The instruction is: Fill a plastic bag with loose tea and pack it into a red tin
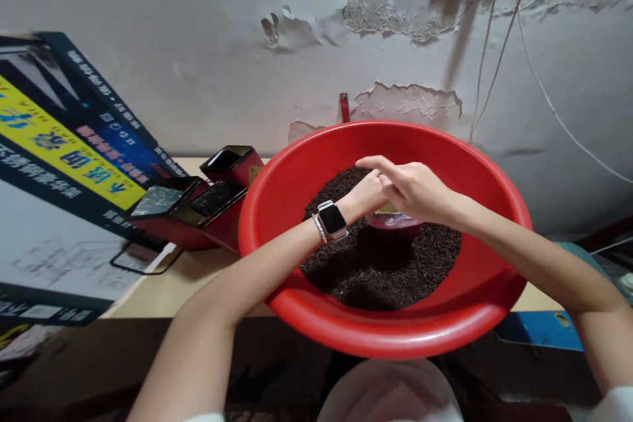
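Note:
A clear plastic bag (391,220) with something yellowish inside shows just below my hands, above a heap of dark loose granules (395,280). My left hand (364,199), with a watch and a bracelet on its wrist, is closed at the bag's top; its fingertips are hidden behind my other hand. Over them lies my right hand (418,190), index finger stretched to the left and the other fingers curled in at the bag. Both hands are inside the rim of a large red basin (395,341), which holds the granules.
Several dark red boxes (227,165) stand left of the basin on a pale table (168,297). A big printed carton (54,178) leans at far left. Behind is a peeling wall (212,46) with hanging white cables (539,86). A blue board (544,331) lies at lower right.

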`<state>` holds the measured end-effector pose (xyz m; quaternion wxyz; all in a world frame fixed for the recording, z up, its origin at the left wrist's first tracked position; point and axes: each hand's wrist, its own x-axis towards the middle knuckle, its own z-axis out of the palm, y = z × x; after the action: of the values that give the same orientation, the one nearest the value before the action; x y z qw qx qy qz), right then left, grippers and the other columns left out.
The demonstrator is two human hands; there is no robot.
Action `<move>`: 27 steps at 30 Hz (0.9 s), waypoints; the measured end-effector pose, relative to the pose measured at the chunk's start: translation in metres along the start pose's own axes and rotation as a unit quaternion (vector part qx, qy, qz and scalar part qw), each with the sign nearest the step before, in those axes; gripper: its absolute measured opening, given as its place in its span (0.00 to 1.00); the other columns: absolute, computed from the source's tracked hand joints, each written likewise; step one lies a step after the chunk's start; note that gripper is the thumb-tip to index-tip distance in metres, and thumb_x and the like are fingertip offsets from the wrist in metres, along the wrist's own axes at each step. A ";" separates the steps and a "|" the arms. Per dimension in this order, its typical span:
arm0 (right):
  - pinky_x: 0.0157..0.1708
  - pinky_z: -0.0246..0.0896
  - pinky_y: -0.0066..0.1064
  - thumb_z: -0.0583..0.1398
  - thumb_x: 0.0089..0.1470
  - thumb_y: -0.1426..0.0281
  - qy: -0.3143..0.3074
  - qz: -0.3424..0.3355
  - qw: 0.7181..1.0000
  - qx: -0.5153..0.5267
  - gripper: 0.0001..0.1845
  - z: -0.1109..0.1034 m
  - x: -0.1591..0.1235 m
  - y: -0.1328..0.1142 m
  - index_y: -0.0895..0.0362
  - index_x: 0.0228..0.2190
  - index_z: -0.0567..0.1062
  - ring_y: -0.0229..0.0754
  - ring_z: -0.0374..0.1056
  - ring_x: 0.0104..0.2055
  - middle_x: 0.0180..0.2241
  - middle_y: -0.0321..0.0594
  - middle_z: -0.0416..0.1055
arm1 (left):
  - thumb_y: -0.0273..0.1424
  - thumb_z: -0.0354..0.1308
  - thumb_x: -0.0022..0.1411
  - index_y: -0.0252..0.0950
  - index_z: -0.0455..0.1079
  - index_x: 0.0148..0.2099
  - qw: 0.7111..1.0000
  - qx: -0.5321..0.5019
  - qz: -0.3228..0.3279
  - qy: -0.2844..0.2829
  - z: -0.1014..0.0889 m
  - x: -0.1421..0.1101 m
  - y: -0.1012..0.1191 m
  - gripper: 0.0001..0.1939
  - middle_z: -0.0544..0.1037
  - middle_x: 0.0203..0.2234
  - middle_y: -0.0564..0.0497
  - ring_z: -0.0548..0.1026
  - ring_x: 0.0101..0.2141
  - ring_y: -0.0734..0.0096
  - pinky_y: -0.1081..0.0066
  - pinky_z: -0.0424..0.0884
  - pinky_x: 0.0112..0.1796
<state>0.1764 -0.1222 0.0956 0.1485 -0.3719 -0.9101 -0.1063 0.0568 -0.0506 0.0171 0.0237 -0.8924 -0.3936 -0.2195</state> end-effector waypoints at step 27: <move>0.44 0.57 0.37 0.52 0.52 0.63 -0.039 0.103 0.988 0.105 0.15 0.059 -0.012 0.085 0.58 0.39 0.69 0.44 0.60 0.44 0.40 0.45 0.65 | 0.45 0.41 0.63 0.32 0.59 0.54 0.998 -0.005 0.013 -0.059 0.000 -0.010 -0.035 0.26 0.65 0.50 0.42 0.62 0.51 0.61 0.64 0.58 0.50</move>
<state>0.2336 -0.0526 0.0429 0.1610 -0.4498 -0.8783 0.0199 0.0260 -0.0337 0.0079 -0.0015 -0.9091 -0.3812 -0.1678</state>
